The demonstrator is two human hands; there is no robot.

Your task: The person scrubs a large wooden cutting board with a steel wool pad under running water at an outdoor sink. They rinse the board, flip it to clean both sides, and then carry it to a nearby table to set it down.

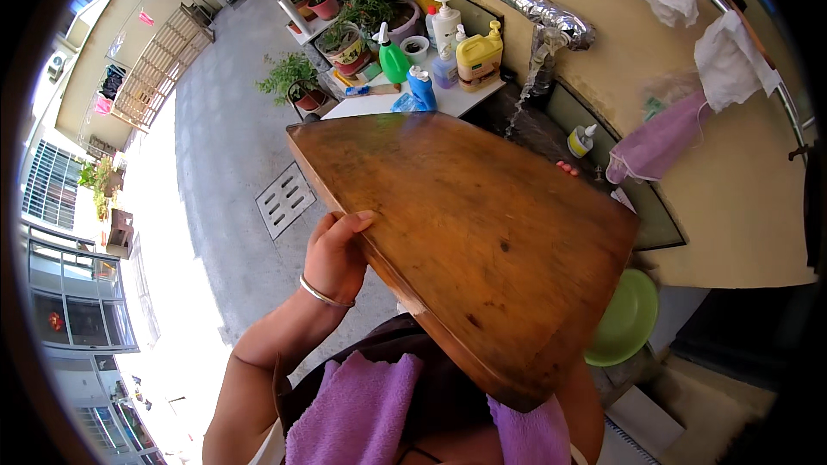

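Observation:
A large, thick brown wooden board [482,224] with dark knots and stains is held up in front of me, tilted. My left hand [334,257], a silver bangle on its wrist, grips the left edge, thumb on the top face and fingers underneath. Of my right hand [567,169] only the fingertips show, curled over the board's far right edge; the board hides the rest. A purple towel [357,409] hangs down my front, over a dark apron.
Beyond the board, a white table [366,105] carries a green spray bottle [392,58], a blue bottle [421,86], a yellow jug [479,60] and potted plants [375,13]. A green basin [624,319] lies at lower right. A drain cover [285,201] lies in the floor at left.

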